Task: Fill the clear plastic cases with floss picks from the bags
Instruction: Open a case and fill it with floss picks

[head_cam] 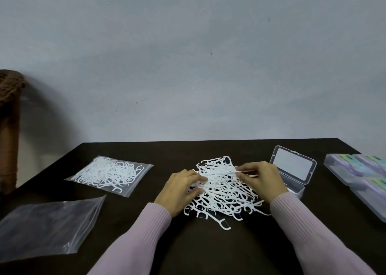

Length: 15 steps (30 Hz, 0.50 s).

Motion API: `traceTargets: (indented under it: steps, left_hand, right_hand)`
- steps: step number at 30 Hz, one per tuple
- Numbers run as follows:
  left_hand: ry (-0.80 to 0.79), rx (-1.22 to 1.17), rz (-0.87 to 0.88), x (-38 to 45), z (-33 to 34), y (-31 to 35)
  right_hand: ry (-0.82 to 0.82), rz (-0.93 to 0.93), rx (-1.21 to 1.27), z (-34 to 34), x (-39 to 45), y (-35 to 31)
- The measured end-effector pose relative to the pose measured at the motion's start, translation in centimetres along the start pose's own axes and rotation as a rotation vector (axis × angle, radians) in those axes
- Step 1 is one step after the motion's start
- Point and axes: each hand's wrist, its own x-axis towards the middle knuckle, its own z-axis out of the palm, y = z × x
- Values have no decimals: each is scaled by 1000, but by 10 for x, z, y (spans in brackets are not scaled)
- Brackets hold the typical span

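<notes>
A loose heap of white floss picks (223, 193) lies on the dark table (208, 247) in front of me. My left hand (179, 191) rests on the heap's left side, fingers curled into the picks. My right hand (263, 180) is at the heap's right edge and pinches a few picks between thumb and fingers. Just behind that hand stands an open clear plastic case (292, 168), lid tilted up. A full zip bag of floss picks (110, 173) lies at the left. An empty clear bag (48, 224) lies at the near left.
Stacked clear cases (359, 170) with coloured contents sit at the table's right edge. A brown post (9, 128) wound with cord stands off the table at far left. A grey wall rises behind the table.
</notes>
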Motion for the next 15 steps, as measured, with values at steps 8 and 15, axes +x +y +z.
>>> traceTargets:
  steps: [8,15]
  left_hand:
    - [-31,174,48,4,0,-1]
    - [-1,245,75,5,-1,6]
  right_hand:
    - [73,144,28,-28,2,5]
    - [54,191,-253,-60,-2,24]
